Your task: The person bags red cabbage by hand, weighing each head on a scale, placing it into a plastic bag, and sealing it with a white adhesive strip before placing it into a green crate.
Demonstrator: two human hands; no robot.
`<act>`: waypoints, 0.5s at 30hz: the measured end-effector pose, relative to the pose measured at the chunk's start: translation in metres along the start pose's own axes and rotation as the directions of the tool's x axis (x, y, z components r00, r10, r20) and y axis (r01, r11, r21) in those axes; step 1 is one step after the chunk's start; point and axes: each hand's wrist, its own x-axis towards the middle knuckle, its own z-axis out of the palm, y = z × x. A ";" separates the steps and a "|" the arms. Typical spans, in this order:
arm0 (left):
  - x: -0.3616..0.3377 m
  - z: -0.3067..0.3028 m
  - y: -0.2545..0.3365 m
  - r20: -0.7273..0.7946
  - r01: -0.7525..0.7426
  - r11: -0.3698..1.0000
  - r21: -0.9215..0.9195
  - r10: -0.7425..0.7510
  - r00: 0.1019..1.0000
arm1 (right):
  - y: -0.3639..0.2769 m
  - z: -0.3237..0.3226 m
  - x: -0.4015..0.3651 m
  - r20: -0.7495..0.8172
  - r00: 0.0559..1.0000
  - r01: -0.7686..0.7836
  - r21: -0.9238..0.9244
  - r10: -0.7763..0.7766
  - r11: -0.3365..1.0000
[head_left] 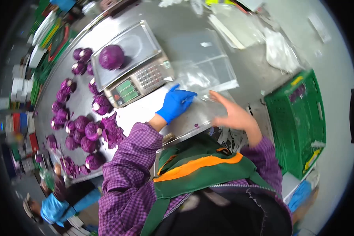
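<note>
My left hand [176, 104], in a blue glove, is over the steel table with its fingertips pinched at the near edge of a crinkled clear plastic bag [196, 80]. My right hand [235, 115] is bare and open, fingers and thumb spread, beside the bag's right edge. Just left of my gloved hand stands a weighing scale [147, 76] with a keypad and green displays. One red cabbage [111, 57] rests on its steel pan. Under and behind the crinkled bag lie flat clear plastic bags [212, 59].
Several red cabbages [82, 124] and loose purple leaves [112, 131] cover the table's left side. A green crate [297, 122] stands to the right. White plastic [281, 51] lies at the far right corner. A person [55, 204] in blue is at lower left.
</note>
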 end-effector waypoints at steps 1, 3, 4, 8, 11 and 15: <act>0.000 0.007 0.005 -0.100 0.051 0.998 0.044 -0.046 0.994 | -0.014 0.007 -0.009 -0.105 0.994 -0.015 -0.134 0.001 0.991; -0.005 -0.007 0.031 -0.005 0.259 0.936 -0.238 -0.268 0.964 | -0.009 0.018 -0.012 -0.258 0.964 -0.020 -0.287 -0.057 0.958; -0.010 -0.011 0.035 0.087 0.356 0.843 -0.403 -0.352 0.932 | 0.014 0.022 -0.010 -0.309 0.947 -0.011 -0.315 -0.092 0.949; -0.035 -0.045 0.048 0.253 0.332 0.771 -0.543 -0.227 0.940 | 0.043 0.006 0.010 -0.435 0.887 -0.082 0.184 0.156 0.979; -0.067 -0.080 0.050 0.423 0.506 -0.323 -0.800 0.294 0.857 | 0.037 -0.002 0.039 -0.366 0.875 -0.074 0.545 0.316 0.835; -0.067 -0.059 0.054 0.066 0.171 0.158 -0.972 -0.516 0.854 | 0.003 0.056 0.084 0.018 0.950 -0.245 0.660 0.311 0.710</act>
